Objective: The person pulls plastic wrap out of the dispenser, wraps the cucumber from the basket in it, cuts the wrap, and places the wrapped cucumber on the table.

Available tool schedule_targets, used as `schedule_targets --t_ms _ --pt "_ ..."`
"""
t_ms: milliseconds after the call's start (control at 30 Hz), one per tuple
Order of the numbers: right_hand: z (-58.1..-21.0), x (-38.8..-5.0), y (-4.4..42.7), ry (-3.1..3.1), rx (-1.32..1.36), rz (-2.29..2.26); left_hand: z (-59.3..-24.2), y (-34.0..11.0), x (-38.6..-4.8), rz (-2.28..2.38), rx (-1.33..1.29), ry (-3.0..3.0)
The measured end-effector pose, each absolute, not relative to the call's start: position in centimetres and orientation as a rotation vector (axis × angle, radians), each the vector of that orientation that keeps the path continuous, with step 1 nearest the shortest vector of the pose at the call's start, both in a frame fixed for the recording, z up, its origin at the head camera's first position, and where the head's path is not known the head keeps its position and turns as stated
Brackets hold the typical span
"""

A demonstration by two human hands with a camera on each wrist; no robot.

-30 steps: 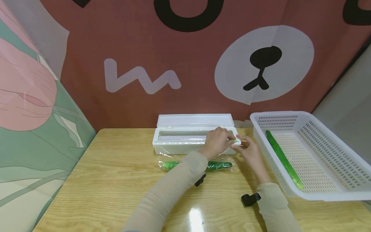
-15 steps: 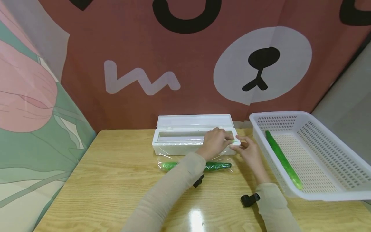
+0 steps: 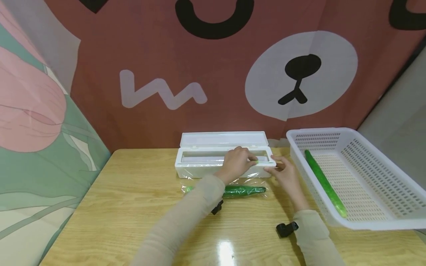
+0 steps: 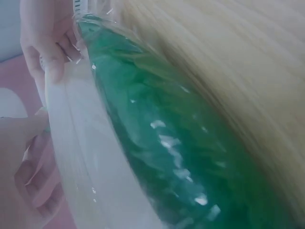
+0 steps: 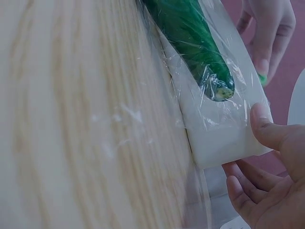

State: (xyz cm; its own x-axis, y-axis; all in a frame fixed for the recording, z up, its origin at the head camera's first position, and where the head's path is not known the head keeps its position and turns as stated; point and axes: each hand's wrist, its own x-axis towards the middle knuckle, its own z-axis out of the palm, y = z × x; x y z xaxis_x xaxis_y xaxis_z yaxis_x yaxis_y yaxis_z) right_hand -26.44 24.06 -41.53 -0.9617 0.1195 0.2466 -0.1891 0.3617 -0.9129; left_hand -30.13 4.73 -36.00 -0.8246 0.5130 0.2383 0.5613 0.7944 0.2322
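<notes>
A white cling film dispenser box (image 3: pixel 194 171) stands at the table's back edge with its lid raised. My left hand (image 3: pixel 235 162) pinches a small green slider (image 5: pixel 262 79) on the box's front rim. The dispenser's right end is held by my right hand (image 3: pixel 287 175), its thumb (image 5: pixel 267 126) on the front and the other fingers around the end. In front of the box lies a cucumber (image 3: pixel 244 190) under clear film, its left part mostly hidden by my left sleeve. Film runs from the box down over it.
On the right stands a white perforated basket (image 3: pixel 382 224) with another cucumber (image 3: pixel 324 183) along its left side. The wooden table (image 3: pixel 133 192) ends at a printed curtain (image 3: pixel 149 125) behind the box.
My left hand has slid left along the box's front rim with the green slider, away from the right end. My right hand stays at the same corner.
</notes>
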Motion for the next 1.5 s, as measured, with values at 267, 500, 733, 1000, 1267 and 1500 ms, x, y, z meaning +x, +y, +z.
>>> schedule_targets --t_ms 267,500,733,1000,1267,1500 --pt "-41.7 -26.5 24.1 -2.355 0.052 1.645 -36.0 2.9 -30.2 -0.500 -0.854 -2.829" --pt "-41.5 -26.6 23.9 -2.355 0.044 1.657 -35.9 2.0 -30.2 -0.489 -0.849 -2.815" --pt "-41.4 -26.8 24.0 -2.389 -0.003 1.618 -36.0 0.8 -30.1 -0.498 -0.826 -2.799" --pt "-41.6 -26.8 24.2 -2.411 -0.022 1.599 -36.0 -0.5 -30.1 -0.520 -0.859 -2.795" --pt "-41.8 -26.8 24.2 -2.405 -0.027 1.600 -36.0 -1.7 -30.1 -0.523 -0.864 -2.807" --pt "-41.5 -26.5 24.1 -2.401 -0.018 1.627 -36.1 -2.8 -30.0 -0.491 -0.870 -2.776"
